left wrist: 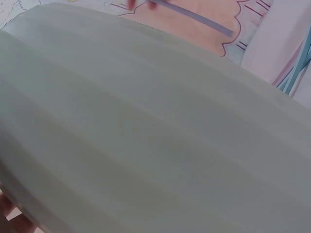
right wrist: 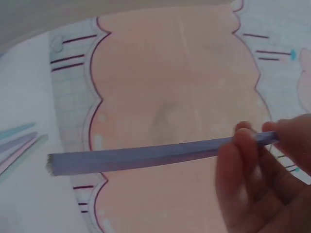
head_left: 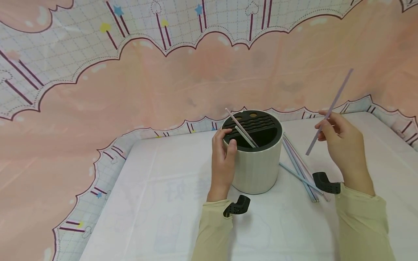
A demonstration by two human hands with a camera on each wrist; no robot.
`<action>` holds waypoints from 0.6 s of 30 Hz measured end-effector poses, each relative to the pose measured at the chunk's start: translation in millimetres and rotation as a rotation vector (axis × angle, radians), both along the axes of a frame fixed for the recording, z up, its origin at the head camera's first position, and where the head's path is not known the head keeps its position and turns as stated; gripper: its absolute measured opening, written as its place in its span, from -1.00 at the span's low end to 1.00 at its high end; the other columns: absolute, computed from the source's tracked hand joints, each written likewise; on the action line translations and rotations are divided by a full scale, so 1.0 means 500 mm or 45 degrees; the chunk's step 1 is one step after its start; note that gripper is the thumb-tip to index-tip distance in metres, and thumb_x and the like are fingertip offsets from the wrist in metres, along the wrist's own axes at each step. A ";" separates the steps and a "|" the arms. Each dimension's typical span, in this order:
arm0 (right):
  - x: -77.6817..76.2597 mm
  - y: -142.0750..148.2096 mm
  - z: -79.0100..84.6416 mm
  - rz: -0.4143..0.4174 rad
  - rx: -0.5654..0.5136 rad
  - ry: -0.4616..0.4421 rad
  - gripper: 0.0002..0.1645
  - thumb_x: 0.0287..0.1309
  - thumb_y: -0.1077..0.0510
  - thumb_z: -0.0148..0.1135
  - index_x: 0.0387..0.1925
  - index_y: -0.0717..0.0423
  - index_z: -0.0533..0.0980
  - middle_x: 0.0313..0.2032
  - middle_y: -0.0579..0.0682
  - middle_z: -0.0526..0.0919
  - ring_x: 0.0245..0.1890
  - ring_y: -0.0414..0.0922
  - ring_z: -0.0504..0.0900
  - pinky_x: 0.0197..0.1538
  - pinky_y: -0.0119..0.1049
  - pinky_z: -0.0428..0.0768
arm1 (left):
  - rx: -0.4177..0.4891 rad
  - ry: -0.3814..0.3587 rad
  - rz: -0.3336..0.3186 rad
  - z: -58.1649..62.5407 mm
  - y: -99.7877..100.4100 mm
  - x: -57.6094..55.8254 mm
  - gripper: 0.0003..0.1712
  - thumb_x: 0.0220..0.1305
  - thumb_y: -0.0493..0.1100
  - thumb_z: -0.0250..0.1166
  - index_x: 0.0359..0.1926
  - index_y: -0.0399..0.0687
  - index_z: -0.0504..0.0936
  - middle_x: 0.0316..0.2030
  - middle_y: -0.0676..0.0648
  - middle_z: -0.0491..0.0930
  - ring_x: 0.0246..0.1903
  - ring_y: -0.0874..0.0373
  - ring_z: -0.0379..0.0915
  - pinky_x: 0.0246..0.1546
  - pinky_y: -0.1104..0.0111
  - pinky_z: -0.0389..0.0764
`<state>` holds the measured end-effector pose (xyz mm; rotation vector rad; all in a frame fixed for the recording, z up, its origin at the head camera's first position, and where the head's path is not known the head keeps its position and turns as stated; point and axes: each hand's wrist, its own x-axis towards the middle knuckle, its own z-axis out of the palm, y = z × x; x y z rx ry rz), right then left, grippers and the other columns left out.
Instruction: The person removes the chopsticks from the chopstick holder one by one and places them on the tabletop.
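Observation:
A cream cylindrical holder [head_left: 256, 170] with a black slotted top [head_left: 253, 121] stands upright on the white table. My left hand [head_left: 222, 159] grips its left side, fingers over the rim and thumb in front; the holder's ribbed wall [left wrist: 155, 126] fills most of the left wrist view. Two straws, one pink [head_left: 240, 125] and one pale [head_left: 243, 135], lean in the large front opening. To the holder's right, my right hand [head_left: 343, 139] pinches a lavender straw [head_left: 337, 94] near its middle, raised and slanted. The right wrist view shows this straw [right wrist: 136, 160] between thumb and fingers.
Several pastel straws [head_left: 298, 168] lie loosely piled on the table just right of the holder, below the right hand. Orange and white patterned cloth [head_left: 183, 83] rises behind the table [head_left: 147, 203]. Each wrist wears a black camera mount [head_left: 240, 204].

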<state>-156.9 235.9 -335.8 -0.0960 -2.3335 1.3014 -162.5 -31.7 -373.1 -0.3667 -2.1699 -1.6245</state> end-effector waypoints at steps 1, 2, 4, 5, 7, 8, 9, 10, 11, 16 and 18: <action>-0.004 0.004 -0.006 0.010 0.058 -0.039 -0.59 0.26 -0.01 -0.11 0.13 -0.16 0.37 -0.33 -0.07 0.54 -0.49 -0.35 0.51 -0.36 -0.45 0.41 | -0.001 -0.001 0.000 -0.001 0.000 -0.001 -0.52 0.26 0.24 -0.15 0.14 0.26 0.24 0.28 0.19 0.01 0.25 0.28 -0.08 0.17 0.14 0.14; -0.007 0.007 -0.012 0.024 0.108 -0.082 -0.57 0.26 -0.03 -0.13 0.15 -0.15 0.34 -0.30 -0.05 0.53 -0.48 -0.34 0.51 -0.37 -0.39 0.40 | -0.001 -0.002 0.000 -0.001 0.000 -0.001 -0.53 0.26 0.24 -0.15 0.14 0.26 0.24 0.27 0.20 0.01 0.25 0.28 -0.08 0.17 0.14 0.13; -0.012 0.012 -0.023 0.055 0.187 -0.154 -0.52 0.27 -0.05 -0.15 0.19 -0.09 0.29 -0.24 0.03 0.53 -0.43 -0.23 0.54 -0.37 -0.27 0.37 | 0.002 -0.006 -0.001 -0.002 0.000 -0.001 -0.53 0.26 0.24 -0.15 0.14 0.27 0.25 0.28 0.20 0.01 0.25 0.28 -0.08 0.17 0.14 0.14; -0.015 0.015 -0.028 0.069 0.220 -0.199 -0.49 0.27 -0.07 -0.17 0.21 -0.07 0.26 -0.21 0.07 0.52 -0.39 -0.17 0.54 -0.37 -0.20 0.34 | 0.004 -0.008 -0.003 -0.001 0.000 0.000 -0.53 0.26 0.24 -0.15 0.14 0.27 0.25 0.28 0.20 0.01 0.25 0.28 -0.08 0.16 0.13 0.14; -0.020 0.019 -0.037 0.107 0.254 -0.279 -0.45 0.27 -0.09 -0.20 0.24 -0.01 0.22 -0.17 0.15 0.50 -0.33 -0.03 0.53 -0.35 -0.11 0.33 | 0.007 -0.011 -0.003 0.000 0.000 0.001 -0.53 0.25 0.24 -0.15 0.14 0.28 0.25 0.28 0.21 0.01 0.26 0.27 -0.08 0.16 0.13 0.15; -0.023 0.021 -0.042 0.120 0.266 -0.320 -0.44 0.28 -0.09 -0.22 0.24 0.01 0.20 -0.14 0.18 0.49 -0.31 0.03 0.52 -0.34 -0.08 0.34 | 0.011 -0.012 -0.004 0.001 0.000 0.001 -0.53 0.25 0.24 -0.14 0.14 0.28 0.25 0.28 0.21 0.01 0.26 0.27 -0.08 0.16 0.12 0.16; -0.026 0.023 -0.047 0.133 0.282 -0.348 -0.44 0.28 -0.08 -0.23 0.24 0.04 0.20 -0.14 0.20 0.48 -0.29 0.07 0.51 -0.33 -0.06 0.34 | 0.014 -0.013 -0.006 0.002 0.000 0.002 -0.53 0.25 0.24 -0.14 0.14 0.28 0.25 0.28 0.21 0.01 0.26 0.27 -0.08 0.15 0.12 0.16; -0.028 0.024 -0.052 0.143 0.299 -0.375 -0.45 0.29 -0.06 -0.24 0.24 0.07 0.19 -0.13 0.21 0.48 -0.29 0.08 0.51 -0.32 -0.05 0.34 | 0.017 -0.014 -0.007 0.003 0.000 0.002 -0.53 0.25 0.24 -0.14 0.14 0.28 0.25 0.28 0.21 0.01 0.26 0.27 -0.09 0.15 0.12 0.16; -0.030 0.026 -0.057 0.155 0.313 -0.400 -0.45 0.29 -0.04 -0.24 0.24 0.10 0.19 -0.13 0.23 0.47 -0.29 0.08 0.51 -0.31 -0.03 0.35 | 0.020 -0.015 -0.008 0.004 0.000 0.002 -0.53 0.25 0.24 -0.14 0.14 0.29 0.25 0.28 0.21 0.01 0.26 0.28 -0.10 0.16 0.12 0.15; -0.038 0.032 -0.081 0.213 0.386 -0.449 -0.52 0.29 0.08 -0.20 0.17 0.22 0.23 -0.16 0.27 0.49 -0.32 0.08 0.51 -0.37 -0.12 0.36 | 0.024 -0.009 -0.013 0.003 0.000 0.002 -0.54 0.26 0.23 -0.14 0.14 0.29 0.25 0.27 0.21 0.02 0.25 0.28 -0.07 0.16 0.14 0.16; -0.040 0.034 -0.088 0.235 0.407 -0.452 -0.54 0.28 0.09 -0.19 0.14 0.23 0.26 -0.18 0.26 0.51 -0.33 0.07 0.51 -0.40 -0.18 0.34 | 0.018 -0.007 -0.010 0.002 0.000 0.001 -0.54 0.26 0.23 -0.14 0.14 0.29 0.25 0.27 0.21 0.02 0.25 0.28 -0.06 0.16 0.15 0.16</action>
